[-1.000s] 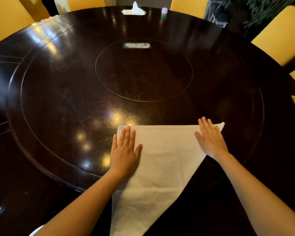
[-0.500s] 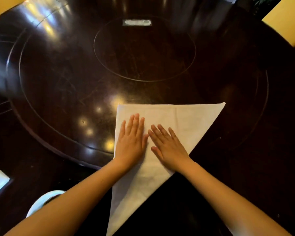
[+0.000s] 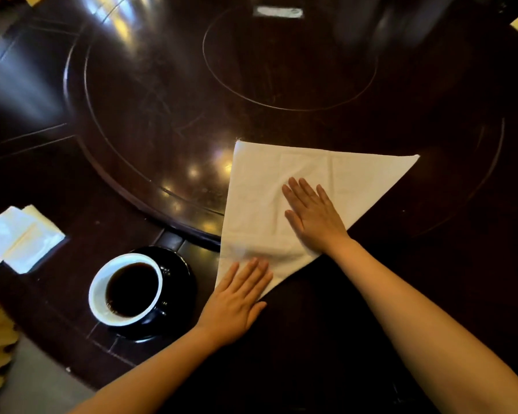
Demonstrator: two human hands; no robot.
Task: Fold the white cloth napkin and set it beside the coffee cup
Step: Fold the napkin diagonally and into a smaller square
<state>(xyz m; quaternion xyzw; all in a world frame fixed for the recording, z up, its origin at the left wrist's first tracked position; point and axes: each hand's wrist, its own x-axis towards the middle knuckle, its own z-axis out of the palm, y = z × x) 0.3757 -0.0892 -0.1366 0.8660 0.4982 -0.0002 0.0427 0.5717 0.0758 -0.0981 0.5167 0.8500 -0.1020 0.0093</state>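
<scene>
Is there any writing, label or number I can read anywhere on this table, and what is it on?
No text can be read here.
Pale rectangular plate at the far side of the table's inner circle: too blurred to read.
White cloth napkin, cup and saucer: no print shows.
Paper packet at the left: no legible marks.

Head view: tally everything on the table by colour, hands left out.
White: 3 – cloth napkin, paper packet, coffee cup
Black: 1 – saucer
Total: 4
</scene>
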